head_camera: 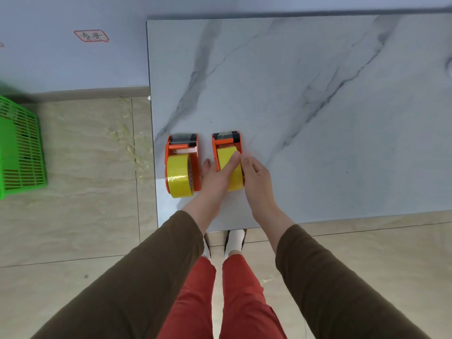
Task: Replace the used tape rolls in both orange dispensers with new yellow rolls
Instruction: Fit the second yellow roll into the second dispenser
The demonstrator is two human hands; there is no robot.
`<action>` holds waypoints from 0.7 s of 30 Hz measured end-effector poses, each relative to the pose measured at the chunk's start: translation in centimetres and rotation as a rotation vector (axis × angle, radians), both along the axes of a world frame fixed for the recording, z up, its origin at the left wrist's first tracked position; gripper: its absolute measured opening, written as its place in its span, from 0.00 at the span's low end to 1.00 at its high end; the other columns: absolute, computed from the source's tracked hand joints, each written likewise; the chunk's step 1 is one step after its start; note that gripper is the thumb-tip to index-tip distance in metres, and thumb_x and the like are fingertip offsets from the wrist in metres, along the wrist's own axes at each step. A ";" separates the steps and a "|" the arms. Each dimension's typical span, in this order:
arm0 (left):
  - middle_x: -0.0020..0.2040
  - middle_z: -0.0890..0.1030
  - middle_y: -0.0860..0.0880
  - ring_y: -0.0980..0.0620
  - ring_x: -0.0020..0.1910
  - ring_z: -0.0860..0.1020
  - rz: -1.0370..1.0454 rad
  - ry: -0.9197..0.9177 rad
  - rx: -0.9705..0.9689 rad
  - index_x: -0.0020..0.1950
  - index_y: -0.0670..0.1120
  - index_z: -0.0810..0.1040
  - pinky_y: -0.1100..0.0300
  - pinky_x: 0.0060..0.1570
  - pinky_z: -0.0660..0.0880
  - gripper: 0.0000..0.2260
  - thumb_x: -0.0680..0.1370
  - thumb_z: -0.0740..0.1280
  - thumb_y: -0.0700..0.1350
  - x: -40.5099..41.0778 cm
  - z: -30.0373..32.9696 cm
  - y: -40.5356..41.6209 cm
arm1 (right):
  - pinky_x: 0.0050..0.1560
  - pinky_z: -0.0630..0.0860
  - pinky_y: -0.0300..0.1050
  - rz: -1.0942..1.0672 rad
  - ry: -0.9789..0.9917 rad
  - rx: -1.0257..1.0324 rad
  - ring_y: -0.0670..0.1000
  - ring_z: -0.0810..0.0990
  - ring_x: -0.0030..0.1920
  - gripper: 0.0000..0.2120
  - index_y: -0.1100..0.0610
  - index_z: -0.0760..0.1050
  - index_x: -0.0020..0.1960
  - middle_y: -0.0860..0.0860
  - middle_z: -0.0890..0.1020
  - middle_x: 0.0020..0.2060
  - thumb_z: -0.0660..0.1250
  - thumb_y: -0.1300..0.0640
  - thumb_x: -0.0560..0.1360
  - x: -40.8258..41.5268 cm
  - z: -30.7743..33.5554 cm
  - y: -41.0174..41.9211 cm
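Note:
Two orange tape dispensers stand side by side near the table's front left corner. The left dispenser (182, 149) carries a yellow roll (179, 176) and nothing touches it. The right dispenser (226, 141) also carries a yellow roll (226, 156), mostly covered by my hands. My left hand (216, 178) rests over that roll, fingers stretched along its top and thumb down its left side. From the right, my right hand (255, 178) meets the left fingers at the roll's upper right edge with pinched fingertips.
The marble-patterned table (318, 106) stretches far and right of the dispensers. A green plastic basket (20, 148) sits on the tiled floor at the left. A red-bordered label (91, 35) is on the wall.

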State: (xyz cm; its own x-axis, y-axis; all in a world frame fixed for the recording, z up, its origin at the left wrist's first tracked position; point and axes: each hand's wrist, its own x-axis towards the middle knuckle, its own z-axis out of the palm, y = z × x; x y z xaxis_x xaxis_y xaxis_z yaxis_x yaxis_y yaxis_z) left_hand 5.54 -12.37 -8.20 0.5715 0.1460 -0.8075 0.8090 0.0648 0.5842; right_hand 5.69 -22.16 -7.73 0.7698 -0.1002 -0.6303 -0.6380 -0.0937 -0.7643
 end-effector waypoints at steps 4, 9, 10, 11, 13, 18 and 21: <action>0.84 0.60 0.48 0.44 0.82 0.62 -0.055 0.000 0.026 0.83 0.53 0.58 0.39 0.79 0.61 0.55 0.62 0.57 0.82 -0.2 0.9 0.5 | 0.45 0.73 0.25 0.033 0.004 0.021 0.33 0.80 0.47 0.13 0.53 0.80 0.63 0.46 0.84 0.52 0.64 0.49 0.83 -0.7 0.2 0.3; 0.72 0.71 0.50 0.51 0.69 0.72 -0.106 -0.118 0.027 0.66 0.56 0.72 0.50 0.71 0.69 0.19 0.82 0.59 0.66 -1.5 1.4 0.9 | 0.43 0.73 0.24 0.031 0.000 -0.006 0.28 0.80 0.43 0.13 0.56 0.77 0.66 0.47 0.84 0.52 0.63 0.55 0.84 -1.4 -0.1 0.5; 0.71 0.72 0.51 0.52 0.68 0.72 -0.111 -0.134 0.023 0.64 0.58 0.72 0.51 0.70 0.70 0.14 0.84 0.59 0.62 -1.8 1.2 0.9 | 0.43 0.73 0.24 0.027 0.006 -0.015 0.28 0.80 0.43 0.13 0.57 0.77 0.67 0.48 0.85 0.53 0.63 0.55 0.84 -1.5 -0.2 0.6; 0.71 0.73 0.51 0.51 0.68 0.73 -0.114 -0.143 0.019 0.64 0.59 0.71 0.51 0.70 0.70 0.12 0.84 0.58 0.61 -2.2 0.9 0.9 | 0.43 0.73 0.24 0.021 0.012 -0.021 0.28 0.80 0.43 0.14 0.56 0.77 0.67 0.49 0.85 0.54 0.63 0.56 0.84 -1.5 -0.2 0.6; 0.71 0.73 0.49 0.50 0.70 0.73 -0.119 -0.147 0.017 0.66 0.59 0.71 0.49 0.72 0.70 0.13 0.84 0.59 0.61 -2.5 0.7 0.9 | 0.42 0.73 0.23 0.020 0.025 -0.022 0.27 0.80 0.42 0.14 0.56 0.76 0.68 0.47 0.84 0.53 0.62 0.55 0.84 -1.4 -0.3 0.7; 0.71 0.73 0.48 0.49 0.70 0.73 -0.108 -0.136 0.018 0.68 0.56 0.72 0.48 0.72 0.71 0.14 0.85 0.58 0.59 -2.7 0.8 0.9 | 0.40 0.72 0.22 -0.012 0.058 -0.017 0.29 0.80 0.43 0.15 0.54 0.75 0.69 0.42 0.83 0.50 0.63 0.54 0.84 -1.3 0.2 0.8; 0.70 0.72 0.49 0.51 0.67 0.73 -0.112 -0.135 0.021 0.64 0.57 0.71 0.56 0.64 0.71 0.10 0.86 0.57 0.57 -2.7 1.1 1.0 | 0.41 0.73 0.25 -0.017 0.068 -0.035 0.36 0.80 0.49 0.16 0.54 0.74 0.70 0.44 0.83 0.51 0.63 0.54 0.83 -1.2 0.6 1.0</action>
State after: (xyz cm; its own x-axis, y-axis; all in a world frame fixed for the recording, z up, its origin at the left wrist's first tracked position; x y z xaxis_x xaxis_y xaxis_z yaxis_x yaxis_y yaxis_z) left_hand 2.81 -11.34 -7.06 0.6878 0.0913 -0.7201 0.7249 -0.0342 0.6880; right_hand 4.50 -21.20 -7.14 0.7231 -0.1359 -0.6772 -0.6903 -0.1084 -0.7154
